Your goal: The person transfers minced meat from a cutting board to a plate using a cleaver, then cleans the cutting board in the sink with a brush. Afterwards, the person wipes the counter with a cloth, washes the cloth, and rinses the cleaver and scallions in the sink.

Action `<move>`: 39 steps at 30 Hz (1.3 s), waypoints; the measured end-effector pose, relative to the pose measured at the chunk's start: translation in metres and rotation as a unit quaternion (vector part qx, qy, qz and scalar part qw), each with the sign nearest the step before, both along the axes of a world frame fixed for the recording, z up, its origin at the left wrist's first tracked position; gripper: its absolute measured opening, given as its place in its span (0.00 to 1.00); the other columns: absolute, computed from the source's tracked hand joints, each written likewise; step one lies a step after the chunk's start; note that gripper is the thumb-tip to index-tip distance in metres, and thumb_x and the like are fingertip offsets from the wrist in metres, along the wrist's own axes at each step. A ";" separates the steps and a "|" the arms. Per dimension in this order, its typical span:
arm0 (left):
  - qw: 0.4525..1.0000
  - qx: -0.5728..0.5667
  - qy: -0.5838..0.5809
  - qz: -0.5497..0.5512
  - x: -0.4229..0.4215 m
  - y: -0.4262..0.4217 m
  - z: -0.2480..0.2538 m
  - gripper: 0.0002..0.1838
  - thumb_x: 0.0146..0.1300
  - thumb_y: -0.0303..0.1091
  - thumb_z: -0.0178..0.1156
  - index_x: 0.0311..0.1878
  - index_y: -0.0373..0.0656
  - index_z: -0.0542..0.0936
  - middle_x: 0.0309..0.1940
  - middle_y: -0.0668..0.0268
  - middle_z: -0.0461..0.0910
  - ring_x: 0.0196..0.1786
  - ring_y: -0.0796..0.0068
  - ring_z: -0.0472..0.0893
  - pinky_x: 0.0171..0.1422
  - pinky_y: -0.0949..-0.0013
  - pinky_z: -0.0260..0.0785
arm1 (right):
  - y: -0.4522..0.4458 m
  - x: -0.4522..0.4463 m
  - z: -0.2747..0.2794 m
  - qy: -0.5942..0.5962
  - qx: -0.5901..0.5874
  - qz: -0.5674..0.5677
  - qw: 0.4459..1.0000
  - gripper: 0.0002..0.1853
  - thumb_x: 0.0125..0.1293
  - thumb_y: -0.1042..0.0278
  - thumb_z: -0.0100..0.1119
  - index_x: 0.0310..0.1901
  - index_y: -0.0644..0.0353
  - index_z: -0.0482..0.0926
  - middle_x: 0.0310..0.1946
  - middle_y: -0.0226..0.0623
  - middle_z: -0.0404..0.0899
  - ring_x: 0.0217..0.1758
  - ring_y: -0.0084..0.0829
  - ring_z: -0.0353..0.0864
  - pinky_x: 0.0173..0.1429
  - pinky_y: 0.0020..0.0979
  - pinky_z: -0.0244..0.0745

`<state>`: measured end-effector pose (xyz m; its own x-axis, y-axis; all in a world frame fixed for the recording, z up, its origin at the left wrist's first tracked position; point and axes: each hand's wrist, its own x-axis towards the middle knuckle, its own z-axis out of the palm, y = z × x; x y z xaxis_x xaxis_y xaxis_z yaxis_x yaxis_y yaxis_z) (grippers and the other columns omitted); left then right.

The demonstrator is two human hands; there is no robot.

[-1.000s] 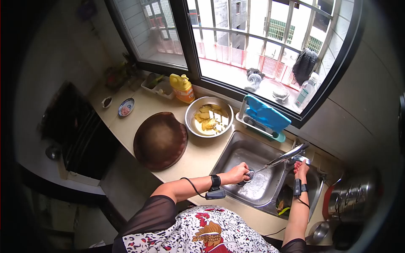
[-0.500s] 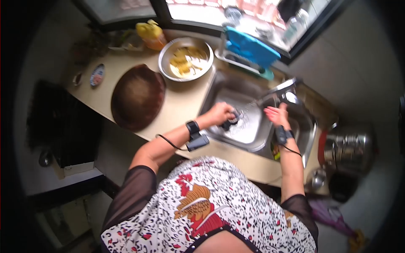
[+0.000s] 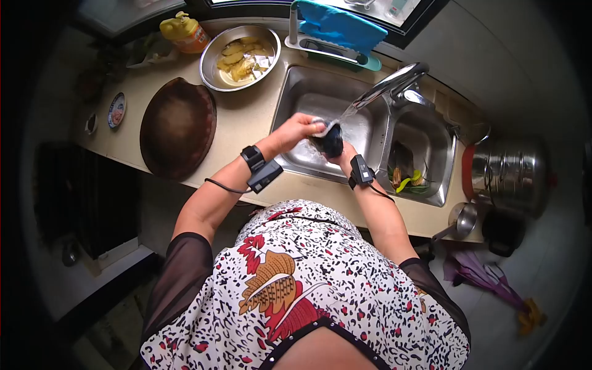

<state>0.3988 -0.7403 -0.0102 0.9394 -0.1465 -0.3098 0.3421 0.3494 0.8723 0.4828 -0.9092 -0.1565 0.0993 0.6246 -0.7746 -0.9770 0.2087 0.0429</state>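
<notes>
Over the left basin of the steel sink, my left hand pinches the pale edge of a small, dark, rounded thing. The thing is blurred, so its exact kind does not show. Against its lower right side lies my right hand, its fingers mostly hidden behind it. From the chrome tap water runs down onto the pale edge.
A steel bowl with yellow pieces and a large round brown board stand left of the sink. Behind it is a rack with a blue cloth. Scraps lie in the right basin; a ladle sits rightward.
My left hand has raised the dark thing from the basin to the water stream. From beside the tap, my right hand has moved left to the thing. The view has shifted.
</notes>
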 end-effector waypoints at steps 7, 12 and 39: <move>0.996 0.000 0.062 0.061 0.013 0.027 -0.057 0.12 0.67 0.36 0.55 0.43 0.38 0.81 0.35 0.71 0.81 0.39 0.83 0.77 0.50 0.76 0.68 | -0.008 -0.017 0.106 -0.072 0.119 0.050 0.989 0.31 0.50 0.46 0.70 0.47 0.63 0.77 0.42 0.44 0.81 0.42 0.39 0.83 0.43 0.32 0.80; 0.989 -0.061 0.122 0.052 0.004 0.008 -0.065 0.24 0.68 0.53 0.47 0.50 0.42 0.78 0.38 0.68 0.81 0.40 0.78 0.78 0.35 0.73 0.70 | -0.007 -0.026 0.134 -0.124 0.152 0.084 0.977 0.27 0.56 0.57 0.66 0.53 0.64 0.73 0.43 0.47 0.80 0.40 0.38 0.82 0.42 0.31 0.79; 0.963 -0.155 0.113 0.187 0.028 -0.011 -0.052 0.09 0.56 0.29 0.66 0.29 0.48 0.73 0.24 0.73 0.73 0.24 0.79 0.76 0.29 0.72 0.72 | 0.002 -0.034 0.131 -0.430 -0.040 0.278 0.858 0.17 0.52 0.62 0.69 0.39 0.61 0.76 0.26 0.31 0.76 0.24 0.23 0.74 0.23 0.24 0.69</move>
<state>0.4263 -0.7508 -0.0626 0.8584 0.0698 -0.5082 0.3109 0.7172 0.6237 0.4490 -0.9068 -0.0253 0.3604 0.7086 -0.6066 -0.5900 -0.3306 -0.7366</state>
